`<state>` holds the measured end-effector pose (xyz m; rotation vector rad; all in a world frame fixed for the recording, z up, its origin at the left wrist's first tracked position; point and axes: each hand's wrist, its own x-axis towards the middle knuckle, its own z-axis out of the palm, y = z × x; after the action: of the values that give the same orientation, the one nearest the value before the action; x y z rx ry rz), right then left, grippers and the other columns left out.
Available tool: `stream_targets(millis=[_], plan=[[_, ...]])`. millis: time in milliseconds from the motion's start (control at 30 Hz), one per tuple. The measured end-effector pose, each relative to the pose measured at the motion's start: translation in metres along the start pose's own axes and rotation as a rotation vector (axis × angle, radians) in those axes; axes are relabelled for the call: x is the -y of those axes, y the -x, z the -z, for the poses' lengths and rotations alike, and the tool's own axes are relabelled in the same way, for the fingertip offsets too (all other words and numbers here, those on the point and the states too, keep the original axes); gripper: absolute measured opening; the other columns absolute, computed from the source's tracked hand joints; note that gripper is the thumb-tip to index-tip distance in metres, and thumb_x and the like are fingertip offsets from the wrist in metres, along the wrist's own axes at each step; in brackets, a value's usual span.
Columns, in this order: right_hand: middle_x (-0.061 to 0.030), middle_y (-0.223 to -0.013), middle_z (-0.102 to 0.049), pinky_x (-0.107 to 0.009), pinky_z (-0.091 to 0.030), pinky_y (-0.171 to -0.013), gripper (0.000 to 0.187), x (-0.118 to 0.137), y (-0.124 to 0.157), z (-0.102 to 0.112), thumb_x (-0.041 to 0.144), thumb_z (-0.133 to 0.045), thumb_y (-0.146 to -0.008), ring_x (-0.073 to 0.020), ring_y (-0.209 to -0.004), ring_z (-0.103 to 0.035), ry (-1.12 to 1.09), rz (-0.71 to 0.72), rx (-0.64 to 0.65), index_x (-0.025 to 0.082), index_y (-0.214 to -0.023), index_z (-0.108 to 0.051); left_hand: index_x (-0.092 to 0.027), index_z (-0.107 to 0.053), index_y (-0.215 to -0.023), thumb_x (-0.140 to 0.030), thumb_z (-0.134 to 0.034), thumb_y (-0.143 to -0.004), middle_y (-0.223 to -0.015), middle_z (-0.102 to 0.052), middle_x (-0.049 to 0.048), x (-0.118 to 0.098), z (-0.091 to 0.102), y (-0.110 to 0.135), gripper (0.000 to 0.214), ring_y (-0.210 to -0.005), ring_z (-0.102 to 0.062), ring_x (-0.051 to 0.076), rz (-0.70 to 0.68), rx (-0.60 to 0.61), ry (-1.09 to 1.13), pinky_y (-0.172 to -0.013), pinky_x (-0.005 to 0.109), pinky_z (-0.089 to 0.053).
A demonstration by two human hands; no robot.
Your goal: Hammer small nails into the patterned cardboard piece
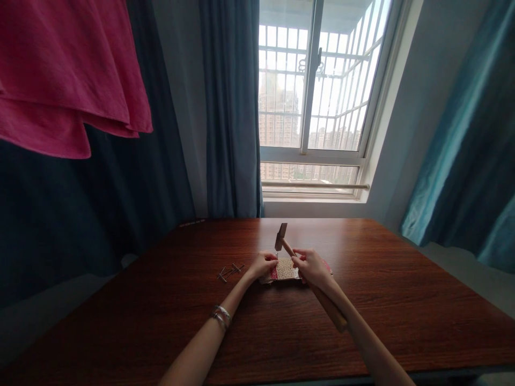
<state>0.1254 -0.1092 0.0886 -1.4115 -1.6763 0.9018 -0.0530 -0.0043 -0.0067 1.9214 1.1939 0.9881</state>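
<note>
My right hand is wrapped round the wooden handle of a hammer, whose head is raised just above a nail. With pinched fingers, my left hand holds that nail upright at the left part of a flat piece. The piece has a pale, dark-dotted middle and pink-red ends, and lies on the table; what it is made of I cannot tell. Part of it is hidden under both hands. Left of my left hand, several loose nails lie crossed over each other.
The brown wooden table reaches to the wall below a barred window. Blue curtains hang on both sides. A pink cloth hangs at the upper left. A small dark strip lies at the table's far left corner.
</note>
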Motion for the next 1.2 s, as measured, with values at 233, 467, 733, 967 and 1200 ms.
stream_targets(millis=[233, 467, 733, 967, 1200], plan=[[-0.0023, -0.064, -0.059, -0.017, -0.036, -0.027, 0.042, -0.0019, 0.0001, -0.0046, 0.031, -0.045, -0.074, -0.0063, -0.033, -0.046, -0.039, 0.007, -0.002, 0.013, -0.11, -0.056, -0.012, -0.067, -0.069, -0.028, -0.06, -0.064, -0.07, -0.062, 0.0027, -0.001, 0.0018, 0.0011, 0.018, -0.067, -0.055, 0.014, -0.054, 0.004, -0.062, -0.062, 0.023, -0.042], [-0.0026, -0.064, -0.059, -0.017, -0.038, -0.028, 0.044, -0.0027, -0.0004, -0.0012, 0.032, -0.045, -0.074, -0.006, -0.032, -0.046, -0.047, -0.008, 0.01, 0.014, -0.113, -0.054, -0.012, -0.067, -0.07, -0.028, -0.06, -0.065, -0.071, -0.062, 0.0033, 0.0, 0.0018, 0.0009, 0.018, -0.068, -0.055, 0.014, -0.048, 0.01, -0.045, -0.062, 0.022, -0.043], [-0.003, -0.065, -0.06, -0.015, -0.037, -0.028, 0.043, -0.0031, -0.0004, -0.0017, 0.032, -0.045, -0.075, -0.0052, -0.032, -0.046, -0.036, -0.001, -0.006, 0.015, -0.114, -0.054, -0.012, -0.068, -0.069, -0.028, -0.062, -0.064, -0.069, -0.062, 0.0029, 0.0012, 0.0034, -0.0018, 0.018, -0.066, -0.056, 0.014, -0.043, 0.041, -0.064, -0.062, 0.022, -0.042], [-0.0029, -0.066, -0.06, -0.016, -0.037, -0.028, 0.045, -0.0061, -0.0017, -0.0025, 0.032, -0.044, -0.076, -0.0055, -0.033, -0.047, -0.04, 0.001, -0.007, 0.016, -0.118, -0.051, -0.012, -0.068, -0.07, -0.028, -0.061, -0.064, -0.066, -0.061, 0.0023, 0.0019, 0.0039, -0.0038, 0.018, -0.065, -0.055, 0.014, -0.033, 0.073, -0.086, -0.06, 0.023, -0.041], [-0.003, -0.065, -0.06, -0.015, -0.038, -0.029, 0.047, -0.0038, -0.0017, -0.0021, 0.032, -0.045, -0.076, -0.0052, -0.033, -0.046, -0.061, -0.015, -0.03, 0.012, -0.119, -0.05, -0.013, -0.068, -0.068, -0.028, -0.061, -0.064, -0.065, -0.061, 0.0022, 0.0034, 0.0038, -0.0042, 0.018, -0.066, -0.055, 0.014, -0.055, 0.071, -0.099, -0.061, 0.023, -0.041]])
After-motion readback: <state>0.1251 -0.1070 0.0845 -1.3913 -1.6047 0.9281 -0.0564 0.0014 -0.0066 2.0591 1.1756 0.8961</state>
